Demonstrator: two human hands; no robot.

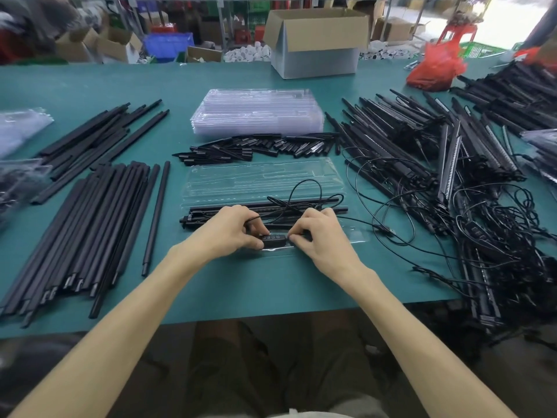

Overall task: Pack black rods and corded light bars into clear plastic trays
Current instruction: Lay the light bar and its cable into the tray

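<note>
An open clear plastic tray [241, 179] lies on the green table in front of me. Black light bars [325, 210] lie across its near half, their thin cord [304, 184] looping over them. A small black inline controller [273, 238] with several buttons sits at the tray's front edge. My left hand [232, 229] pinches its left end and my right hand [316, 236] pinches its right end. A stack of empty clear trays [259, 111] stands behind.
Long black rods [90, 224] lie in rows on the left. Short black pieces [256, 146] lie between the tray and the stack. A tangled heap of corded light bars [437, 176] fills the right. A cardboard box [316, 40] and red bag [434, 67] sit at the back.
</note>
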